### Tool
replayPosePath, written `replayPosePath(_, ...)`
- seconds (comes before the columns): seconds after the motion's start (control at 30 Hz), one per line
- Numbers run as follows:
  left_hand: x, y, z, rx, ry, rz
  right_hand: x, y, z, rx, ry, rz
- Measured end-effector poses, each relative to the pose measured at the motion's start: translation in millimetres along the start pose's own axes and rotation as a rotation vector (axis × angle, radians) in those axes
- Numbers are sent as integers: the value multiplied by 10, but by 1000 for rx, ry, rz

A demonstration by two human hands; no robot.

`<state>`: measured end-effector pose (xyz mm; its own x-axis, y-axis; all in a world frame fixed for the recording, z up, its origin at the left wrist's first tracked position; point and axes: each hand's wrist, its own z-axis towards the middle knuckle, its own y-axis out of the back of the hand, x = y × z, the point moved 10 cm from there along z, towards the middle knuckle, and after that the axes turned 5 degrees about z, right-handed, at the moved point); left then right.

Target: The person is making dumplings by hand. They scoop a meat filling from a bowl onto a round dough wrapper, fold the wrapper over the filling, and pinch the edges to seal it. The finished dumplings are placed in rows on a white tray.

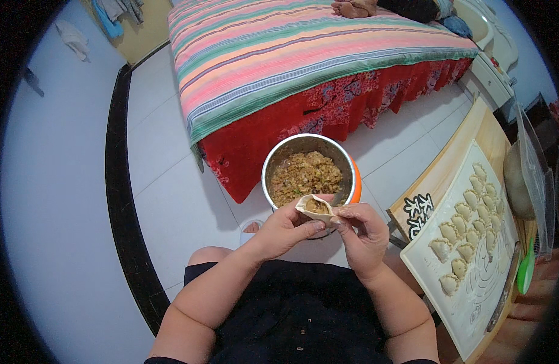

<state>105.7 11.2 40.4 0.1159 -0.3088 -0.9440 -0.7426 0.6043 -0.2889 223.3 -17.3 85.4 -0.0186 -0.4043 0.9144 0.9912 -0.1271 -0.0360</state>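
Observation:
Between my two hands is a dumpling [316,207], its pale wrapper folded up around brown filling that shows through the gap on top. My left hand [285,226] cradles it from the left, thumb in front. With thumb and fingertips, my right hand [361,233] pinches the wrapper's right end. Just beyond my hands stands a metal pot [269,162] holding chopped brown filling [307,176] with green bits. To my right, several shaped dumplings [464,226] lie in rows on a white mat [428,261] marked with circles.
The mat lies on a wooden table [434,173] at my right, with a rolling pin [504,290] and a green-handled tool [525,270] by its far edge. Ahead stands a bed with a striped cover [279,57]; another person's feet [354,8] rest on it. A wall [61,182] rises at left.

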Motion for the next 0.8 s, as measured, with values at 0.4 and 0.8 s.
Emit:
replayPosePath(0.4,-5,70,16,-74,-33,219,208,-135,136,173,174,-368)
replayPosePath(0.8,72,64,31,-64,17,192,190,-97,107,107,166,-436)
